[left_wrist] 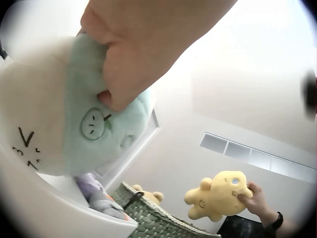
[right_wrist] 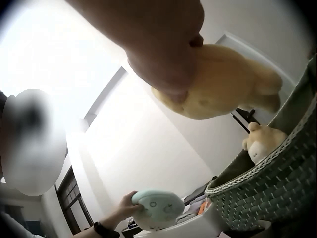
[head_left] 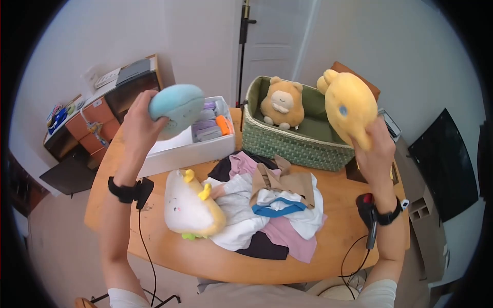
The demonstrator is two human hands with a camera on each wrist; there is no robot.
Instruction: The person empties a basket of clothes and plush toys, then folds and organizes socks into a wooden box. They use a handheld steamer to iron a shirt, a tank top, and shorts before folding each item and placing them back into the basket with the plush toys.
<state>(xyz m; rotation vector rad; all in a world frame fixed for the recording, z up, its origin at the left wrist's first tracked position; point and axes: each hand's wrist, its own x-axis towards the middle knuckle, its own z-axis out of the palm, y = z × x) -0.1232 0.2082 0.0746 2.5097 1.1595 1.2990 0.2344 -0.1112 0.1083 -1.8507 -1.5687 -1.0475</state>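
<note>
My left hand (head_left: 137, 123) grips a round plush toy (head_left: 177, 105), pale blue-green on one side and white on the other, above the white box. In the left wrist view its stitched face (left_wrist: 27, 148) shows on the white part. My right hand (head_left: 377, 154) holds a yellow plush toy (head_left: 353, 100) by one end, over the right part of the green woven basket (head_left: 292, 146). Inside that basket a tan bear plush (head_left: 282, 105) sits upright at the left. The right wrist view shows the yellow plush (right_wrist: 223, 84) above the basket rim.
A white box (head_left: 192, 160) with rolled purple, grey and orange cloth stands left of the basket. In front lie a heap of clothes (head_left: 280, 215) and a white sandwich-shaped plush (head_left: 187, 205) with yellow limbs on the wooden table (head_left: 154, 249). Cables hang from both wrists.
</note>
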